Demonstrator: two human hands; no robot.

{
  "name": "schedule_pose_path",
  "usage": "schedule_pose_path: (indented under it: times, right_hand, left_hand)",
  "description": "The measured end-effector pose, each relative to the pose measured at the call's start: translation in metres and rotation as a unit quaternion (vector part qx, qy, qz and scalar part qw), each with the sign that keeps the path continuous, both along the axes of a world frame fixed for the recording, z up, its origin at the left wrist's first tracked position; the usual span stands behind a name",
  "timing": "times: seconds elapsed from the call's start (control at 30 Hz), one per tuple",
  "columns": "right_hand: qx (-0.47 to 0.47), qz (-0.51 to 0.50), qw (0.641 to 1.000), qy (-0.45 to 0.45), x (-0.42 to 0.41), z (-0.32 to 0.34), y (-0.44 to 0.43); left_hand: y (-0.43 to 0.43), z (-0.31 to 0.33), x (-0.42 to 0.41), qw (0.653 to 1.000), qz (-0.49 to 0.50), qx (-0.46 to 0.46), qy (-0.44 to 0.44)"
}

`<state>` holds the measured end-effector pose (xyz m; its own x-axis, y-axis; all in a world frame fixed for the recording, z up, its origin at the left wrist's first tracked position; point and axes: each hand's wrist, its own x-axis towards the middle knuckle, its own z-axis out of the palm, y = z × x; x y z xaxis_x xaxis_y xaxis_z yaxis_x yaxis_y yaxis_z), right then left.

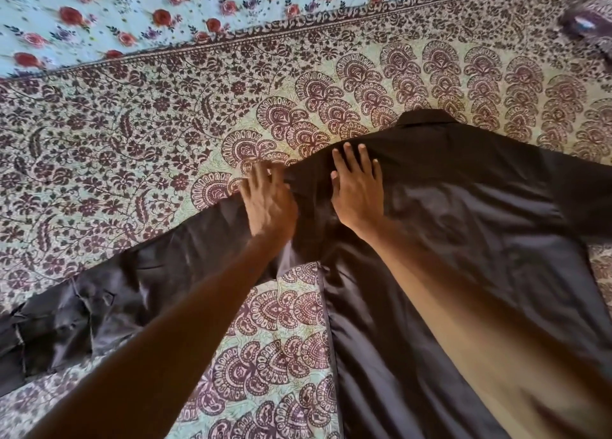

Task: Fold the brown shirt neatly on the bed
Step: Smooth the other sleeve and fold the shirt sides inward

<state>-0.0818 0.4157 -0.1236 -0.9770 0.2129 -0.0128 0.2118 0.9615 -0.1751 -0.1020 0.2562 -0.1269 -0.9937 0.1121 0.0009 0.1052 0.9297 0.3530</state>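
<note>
The brown shirt (463,226) lies spread flat on the bed, back side up, collar (427,119) pointing away from me. Its left sleeve (109,293) stretches out toward the lower left, wrinkled at the cuff. My right hand (359,187) rests flat on the shirt's left shoulder, fingers spread, pressing the cloth down. My left hand (268,200) sits at the top of the left sleeve by the shoulder seam, fingers curled at the cloth's edge; it is blurred, so whether it pinches the fabric is unclear. The right sleeve runs off the right edge.
The bed is covered by a pale green sheet with a purple paisley print (165,134). A light blue cloth with red roses (132,15) lies along the far side. A purple patterned bundle (589,24) sits at the top right corner.
</note>
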Motion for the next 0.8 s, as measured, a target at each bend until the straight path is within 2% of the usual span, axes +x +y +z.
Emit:
schedule_pose_path:
  times: [0.1, 0.23, 0.33, 0.4, 0.5, 0.57, 0.63, 0.7, 0.8]
  right_hand:
    - [-0.029, 0.015, 0.999, -0.011, -0.001, -0.009, -0.015]
    - [-0.002, 0.020, 1.000, -0.021, 0.006, -0.028, -0.021]
    - [0.030, 0.013, 0.999, -0.014, 0.006, -0.033, -0.021]
    - [0.045, -0.008, 0.998, -0.032, 0.006, -0.031, -0.024]
    - [0.070, -0.044, 0.996, -0.036, 0.003, -0.016, -0.057]
    - [0.029, 0.006, 0.999, -0.015, 0.005, -0.005, -0.108]
    - [-0.031, 0.066, 0.997, -0.025, 0.022, -0.008, -0.166]
    - [-0.045, 0.068, 0.996, -0.045, 0.041, -0.017, -0.196]
    - [0.002, 0.074, 0.997, -0.034, 0.045, -0.028, -0.188]
  left_hand:
    - [0.008, -0.016, 0.037, 0.996, -0.084, 0.005, -0.014]
    - [-0.014, -0.025, 0.057, 0.998, -0.051, -0.035, -0.026]
    - [-0.075, -0.021, 0.062, 0.997, -0.047, -0.066, -0.011]
    - [-0.130, -0.019, 0.062, 0.996, -0.001, -0.087, -0.022]
    - [-0.185, -0.018, 0.058, 0.986, 0.141, -0.072, -0.058]
    - [-0.180, -0.014, 0.065, 0.979, 0.183, -0.062, -0.064]
    - [-0.165, -0.014, 0.089, 0.990, 0.101, -0.073, -0.059]
    - [-0.173, -0.015, 0.109, 0.994, 0.041, -0.081, -0.056]
    - [-0.239, -0.019, 0.108, 0.992, 0.079, -0.092, -0.045]
